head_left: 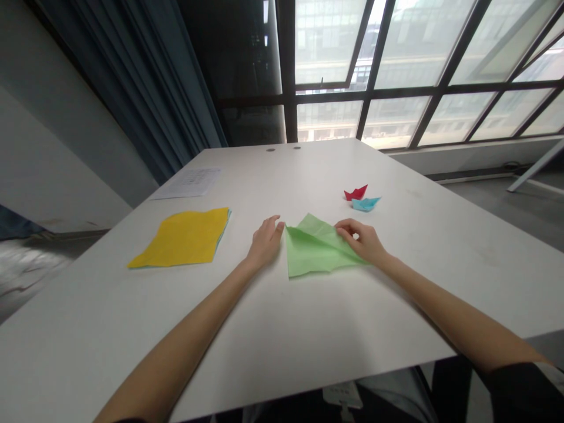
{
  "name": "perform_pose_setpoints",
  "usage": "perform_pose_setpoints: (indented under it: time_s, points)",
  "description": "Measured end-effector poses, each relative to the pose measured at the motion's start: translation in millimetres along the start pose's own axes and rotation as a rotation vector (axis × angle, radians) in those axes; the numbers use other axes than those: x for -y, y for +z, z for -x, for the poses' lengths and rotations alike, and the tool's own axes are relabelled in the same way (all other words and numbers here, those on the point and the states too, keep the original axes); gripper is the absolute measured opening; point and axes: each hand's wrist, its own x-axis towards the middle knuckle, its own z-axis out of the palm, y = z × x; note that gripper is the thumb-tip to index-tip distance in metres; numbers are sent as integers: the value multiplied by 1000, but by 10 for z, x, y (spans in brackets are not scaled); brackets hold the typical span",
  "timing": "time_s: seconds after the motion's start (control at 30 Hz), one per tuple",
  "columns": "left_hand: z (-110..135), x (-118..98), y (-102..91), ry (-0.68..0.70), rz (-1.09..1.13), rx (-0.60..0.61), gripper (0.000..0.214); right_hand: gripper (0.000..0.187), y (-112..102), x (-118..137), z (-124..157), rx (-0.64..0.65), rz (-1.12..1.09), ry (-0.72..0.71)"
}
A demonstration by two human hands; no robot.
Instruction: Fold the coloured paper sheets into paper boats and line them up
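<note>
A partly folded green paper sheet [315,249] lies on the white table [308,329] in front of me. My left hand [265,242] rests at the sheet's left corner, its fingertips pressed on the paper's edge. My right hand [363,241] sits on the sheet's right side, with fingers curled and pinching a folded flap. Beyond the sheet stand a small red paper boat [355,192] and a light blue paper boat [365,203], side by side.
A stack of coloured paper with a yellow sheet on top [185,238] lies to the left. A printed white sheet [189,183] lies farther back left. Dark curtains and large windows stand behind the table.
</note>
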Motion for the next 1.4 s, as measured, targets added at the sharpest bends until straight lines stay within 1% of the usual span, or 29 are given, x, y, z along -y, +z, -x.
perform_pose_setpoints:
  time_s: [0.07, 0.13, 0.23, 0.33, 0.43, 0.57, 0.67, 0.73, 0.83, 0.9, 1.03, 1.23, 1.4]
  points:
    - [-5, 1, 2, -4, 24, -27, 49, 26, 17, -35, -12, -72, -59, 50]
    - [2, -14, 4, 10, 2, -13, 42, 26, 28, -68, -24, -118, -76, 76]
    - [30, -59, 1, 80, -86, 39, 32, 23, 26, -98, -36, -164, -29, 88]
    - [66, -104, -1, 134, -168, 121, 34, 24, 6, -110, -43, -171, 18, 84]
    - [95, -121, 5, 146, -209, 231, 43, 26, -18, -143, -49, -132, 97, 109]
    - [111, -101, 7, 178, -279, 290, 55, 26, -41, -268, -58, -43, 254, 131]
    - [108, -80, -23, 179, -303, 361, 63, 25, -49, -385, -67, -15, 364, 102]
    - [100, -66, -54, 183, -291, 418, 64, 24, -50, -439, -68, 8, 398, 73]
    - [76, -26, -97, 195, -272, 476, 62, 26, -48, -465, -59, 79, 432, 42]
    - [52, 20, -112, 196, -283, 476, 62, 26, -45, -453, -51, 143, 462, 21]
    - [-5, 144, -126, 149, -338, 412, 67, 26, -45, -421, -48, 240, 478, 6]
    - [-70, 303, -171, 57, -367, 386, 66, 28, -90, -491, -67, 301, 454, -33]
    - [-107, 399, -179, 44, -358, 334, 56, 39, -138, -608, -71, 326, 494, -41]
